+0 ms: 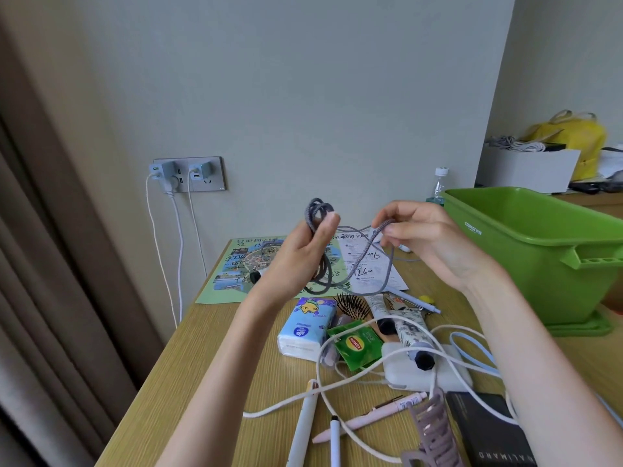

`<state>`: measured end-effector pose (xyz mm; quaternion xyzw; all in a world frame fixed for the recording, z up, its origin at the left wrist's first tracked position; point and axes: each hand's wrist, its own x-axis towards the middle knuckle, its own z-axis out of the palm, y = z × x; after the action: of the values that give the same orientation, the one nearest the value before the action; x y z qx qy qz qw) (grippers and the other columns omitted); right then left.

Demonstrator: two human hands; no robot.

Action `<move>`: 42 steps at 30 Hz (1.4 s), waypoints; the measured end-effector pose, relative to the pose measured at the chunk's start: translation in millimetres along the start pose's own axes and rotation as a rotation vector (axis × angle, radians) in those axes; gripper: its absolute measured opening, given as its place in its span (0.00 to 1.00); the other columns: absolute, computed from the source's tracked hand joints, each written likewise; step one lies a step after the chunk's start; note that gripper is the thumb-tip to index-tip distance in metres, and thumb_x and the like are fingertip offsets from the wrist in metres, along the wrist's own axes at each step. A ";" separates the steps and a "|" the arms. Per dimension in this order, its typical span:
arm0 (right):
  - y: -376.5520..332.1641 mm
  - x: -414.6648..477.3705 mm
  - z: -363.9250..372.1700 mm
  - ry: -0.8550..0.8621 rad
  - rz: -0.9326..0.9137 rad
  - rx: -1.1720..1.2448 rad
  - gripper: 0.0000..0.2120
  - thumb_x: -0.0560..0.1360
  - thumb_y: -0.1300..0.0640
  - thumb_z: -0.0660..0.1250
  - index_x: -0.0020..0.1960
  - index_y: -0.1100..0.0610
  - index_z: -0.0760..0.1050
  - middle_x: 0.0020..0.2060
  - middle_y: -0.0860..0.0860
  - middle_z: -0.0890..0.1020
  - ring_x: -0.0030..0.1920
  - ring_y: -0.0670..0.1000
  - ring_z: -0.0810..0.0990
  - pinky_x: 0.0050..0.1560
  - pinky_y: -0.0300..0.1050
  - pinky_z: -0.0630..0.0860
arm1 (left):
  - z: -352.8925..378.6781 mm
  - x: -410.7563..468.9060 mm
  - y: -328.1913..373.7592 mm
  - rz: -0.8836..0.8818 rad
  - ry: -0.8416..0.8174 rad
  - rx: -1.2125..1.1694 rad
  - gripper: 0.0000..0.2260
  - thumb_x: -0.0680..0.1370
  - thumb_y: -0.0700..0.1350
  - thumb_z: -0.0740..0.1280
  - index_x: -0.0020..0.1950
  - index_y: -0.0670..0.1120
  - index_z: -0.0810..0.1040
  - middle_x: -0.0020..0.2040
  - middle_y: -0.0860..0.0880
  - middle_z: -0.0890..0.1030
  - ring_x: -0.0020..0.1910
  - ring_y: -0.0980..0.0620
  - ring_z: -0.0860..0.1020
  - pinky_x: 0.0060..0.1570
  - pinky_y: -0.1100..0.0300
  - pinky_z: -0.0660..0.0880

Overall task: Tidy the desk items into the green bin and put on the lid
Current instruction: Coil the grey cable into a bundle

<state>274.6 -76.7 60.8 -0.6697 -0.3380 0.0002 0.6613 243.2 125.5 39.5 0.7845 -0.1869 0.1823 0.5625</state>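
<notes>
Grey braided cable [317, 210] is up in the air, just left of the green bin [526, 257]. My left hand [303, 261] grips the coiled loops, my right hand [428, 237] pinches the loose strand, and the slack dangles over the worktop [209, 348].

"what do we see around us?"
"we face a plain pale grey-green wall [303, 79]. low on it sits a socket plate [188, 175] with two adapters [165, 170] plugged in and white leads [178, 247] hanging down."
"and to our left?"
"a heavy brown curtain [40, 247] in folds. the wooden desk [192, 348] meets the wall. on our right we find a white box [529, 170] and a yellow bag [573, 136]. soft, even light."
</notes>
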 end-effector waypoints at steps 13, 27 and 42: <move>-15.9 3.1 17.5 0.043 0.110 -0.228 0.09 0.72 0.70 0.65 0.48 0.59 0.74 0.36 0.52 0.76 0.31 0.45 0.69 0.30 0.37 0.65 | 22.1 -2.3 5.4 -0.061 -0.329 0.003 0.05 0.80 0.45 0.64 0.54 0.52 0.77 0.42 0.63 0.80 0.44 0.66 0.76 0.46 0.72 0.71; -7.3 6.5 16.0 0.082 0.192 -0.309 0.06 0.61 0.58 0.63 0.30 0.59 0.67 0.28 0.55 0.65 0.26 0.48 0.59 0.23 0.36 0.57 | 9.2 -8.9 23.3 -0.103 -0.454 0.058 0.18 0.80 0.51 0.64 0.51 0.34 0.72 0.33 0.48 0.62 0.30 0.51 0.61 0.30 0.60 0.58; 15.0 2.2 -2.5 0.081 0.085 -0.030 0.13 0.78 0.50 0.63 0.47 0.58 0.81 0.30 0.48 0.68 0.29 0.46 0.65 0.38 0.39 0.67 | -6.4 -1.2 18.8 -0.143 -0.005 -0.132 0.15 0.84 0.51 0.55 0.45 0.50 0.77 0.36 0.50 0.67 0.28 0.56 0.62 0.23 0.68 0.58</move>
<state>284.3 -76.4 48.8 -0.6929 -0.2822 -0.0038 0.6635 232.4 126.1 56.1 0.7575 -0.1434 0.1271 0.6240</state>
